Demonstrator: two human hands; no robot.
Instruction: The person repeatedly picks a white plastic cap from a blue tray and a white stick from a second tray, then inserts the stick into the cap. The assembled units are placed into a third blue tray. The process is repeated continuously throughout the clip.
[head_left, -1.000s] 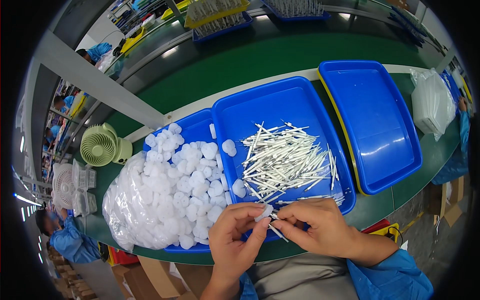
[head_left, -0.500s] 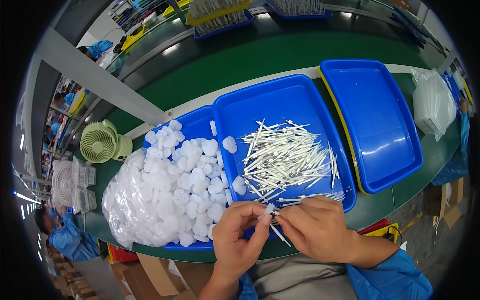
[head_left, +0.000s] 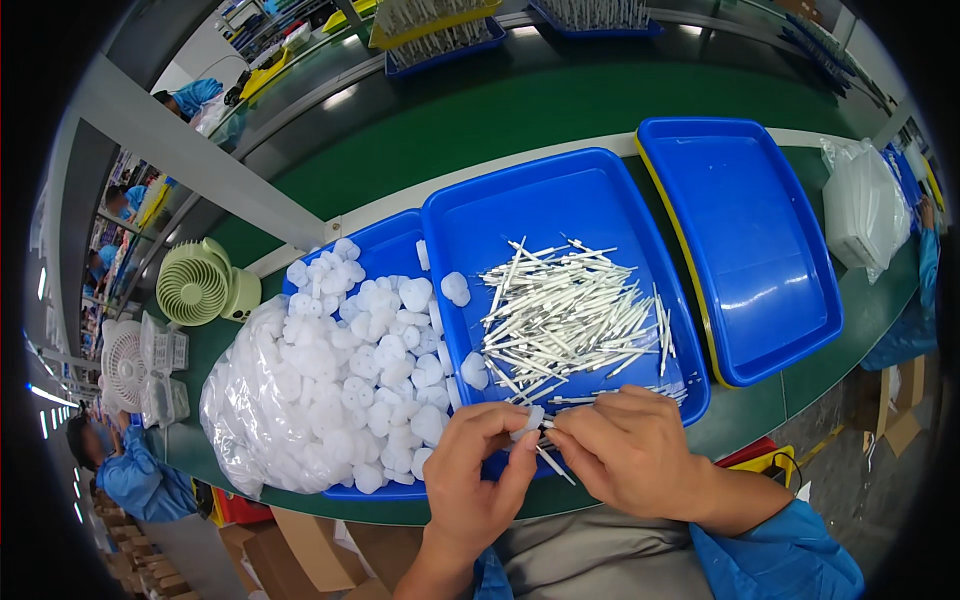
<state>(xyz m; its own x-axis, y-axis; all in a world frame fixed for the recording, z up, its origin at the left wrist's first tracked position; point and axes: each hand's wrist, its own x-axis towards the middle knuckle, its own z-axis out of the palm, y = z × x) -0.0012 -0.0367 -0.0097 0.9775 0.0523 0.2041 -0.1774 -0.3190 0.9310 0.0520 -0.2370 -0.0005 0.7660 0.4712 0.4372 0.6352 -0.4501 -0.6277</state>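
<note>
My left hand (head_left: pixel 468 470) is closed, pinching a small translucent white plastic disc (head_left: pixel 527 422) between thumb and forefinger. Close against it, my right hand (head_left: pixel 630 455) is closed in a pinch on a thin white stick at the disc's edge; the fingers cover most of that end. Another length of white stick (head_left: pixel 556 466) slants down below the fingertips. Both hands hover over the near rim of a blue tray (head_left: pixel 540 185) with a heap of thin white sticks (head_left: pixel 565 320). To the left, many white scalloped discs (head_left: pixel 385 350) spill from a clear plastic bag (head_left: pixel 245 410).
A blue tray (head_left: pixel 745 220) stacked on a yellow one lies at the right, beside a plastic-wrapped white bundle (head_left: pixel 865 215). A green fan (head_left: pixel 205 285) stands at the left. Cardboard boxes (head_left: pixel 305 550) sit below the table edge. Co-workers in blue are farther off.
The disc in my left fingers has tilted slightly against the stick. Both hands stay nearly in place, and the whole view has shifted a little.
</note>
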